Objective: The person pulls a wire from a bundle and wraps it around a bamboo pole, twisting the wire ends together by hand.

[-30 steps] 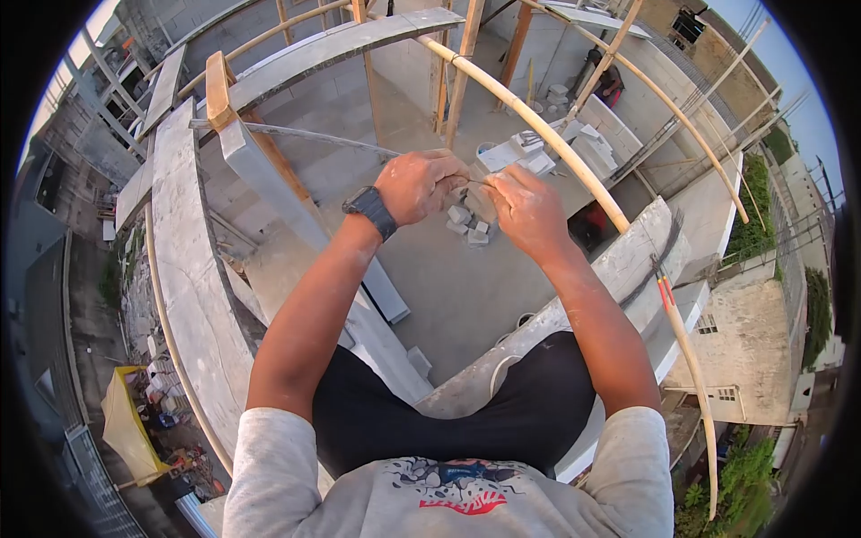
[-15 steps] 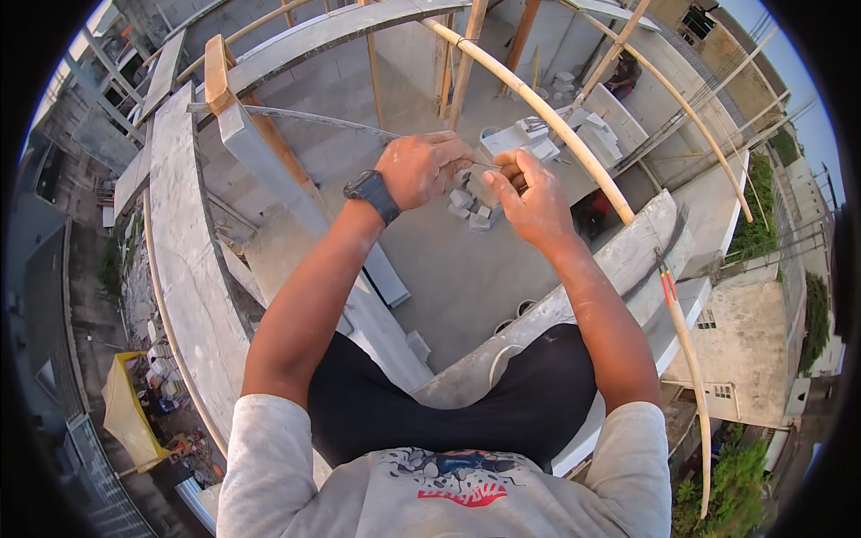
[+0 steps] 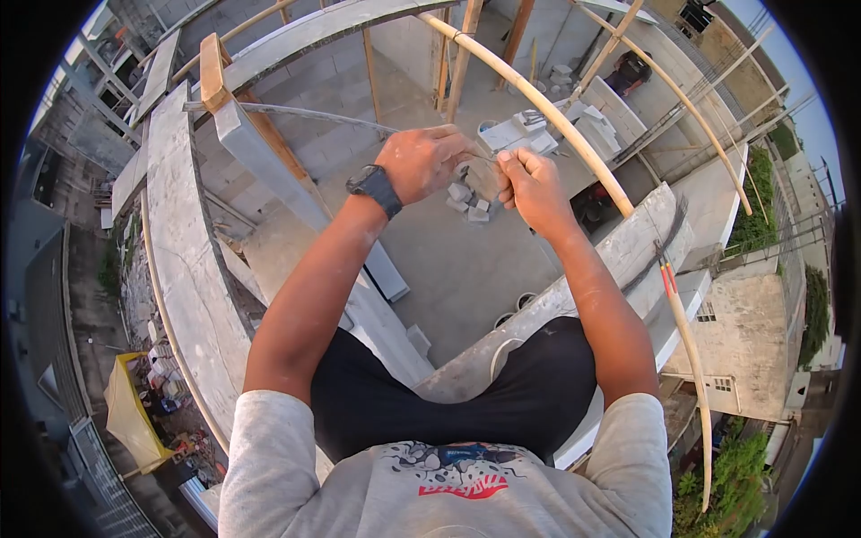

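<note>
– How are the hands seen?
– The left hand (image 3: pixel 423 168) is curled, with a thin strand (image 3: pixel 483 159) gripped at its fingertips; by the right hand (image 3: pixel 535 190), the strand is pinched between thumb and forefinger.
– And where is the strand held?
– Between the hands, high above the grey floor (image 3: pixel 457 278).

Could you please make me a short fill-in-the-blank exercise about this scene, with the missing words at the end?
1. The left hand and the right hand have a thin strand stretching ____ them.
2. A dark watch is worn on the person's ____ wrist.
3. The person's trousers are coloured ____.
4. The red-handled tool lies off to the person's ____ side.

Missing words: between; left; black; right.
</note>
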Available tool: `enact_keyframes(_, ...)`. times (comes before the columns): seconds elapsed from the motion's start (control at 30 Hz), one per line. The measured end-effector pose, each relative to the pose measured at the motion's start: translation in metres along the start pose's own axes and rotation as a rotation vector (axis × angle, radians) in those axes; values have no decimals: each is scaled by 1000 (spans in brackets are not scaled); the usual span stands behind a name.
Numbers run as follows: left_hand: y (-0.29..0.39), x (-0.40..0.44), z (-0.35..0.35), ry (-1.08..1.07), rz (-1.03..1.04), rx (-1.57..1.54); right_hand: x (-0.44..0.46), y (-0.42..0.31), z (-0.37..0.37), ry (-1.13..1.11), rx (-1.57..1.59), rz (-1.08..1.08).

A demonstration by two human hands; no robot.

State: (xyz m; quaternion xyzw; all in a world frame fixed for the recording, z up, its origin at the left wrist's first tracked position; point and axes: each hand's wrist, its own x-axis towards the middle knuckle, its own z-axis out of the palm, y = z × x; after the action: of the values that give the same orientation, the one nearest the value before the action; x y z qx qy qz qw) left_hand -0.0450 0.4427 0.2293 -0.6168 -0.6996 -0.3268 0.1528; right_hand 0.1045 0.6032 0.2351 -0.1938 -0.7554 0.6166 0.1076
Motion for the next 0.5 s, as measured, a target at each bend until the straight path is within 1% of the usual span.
enact_keyframes(0.03,-2,-1,0,8,-29,-22,-1,1,4,129,-249,-272)
enact_keyframes(0.07,-4,-3,0,15,-60,-43,-2,-1,5,123,-246,-272)
enact_keyframes(0.13,-6,-3,-1,0,-60,-46,-4,-6,3,215,-539,-625)
enact_keyframes(0.17,-7,-3,-2,-11,-53,-55,-2,-5,2,214,-535,-628)
enact_keyframes(0.23,-9,-4,1,-2,-57,-65,2,-2,-4,221,-722,-778)
enact_keyframes(0.37,-6,-4,0,-8,-72,-57,4,-4,-1,236,-812,-779)
enact_keyframes(0.43,-5,-5,-2,-23,-69,-42,4,0,3,228,-624,-656)
enact_keyframes(0.47,-4,-5,-2,-39,-61,-28,5,0,3,226,-625,-656)
enact_keyframes(0.5,-6,-5,0,-36,-61,-30,7,1,2,121,-371,-326)
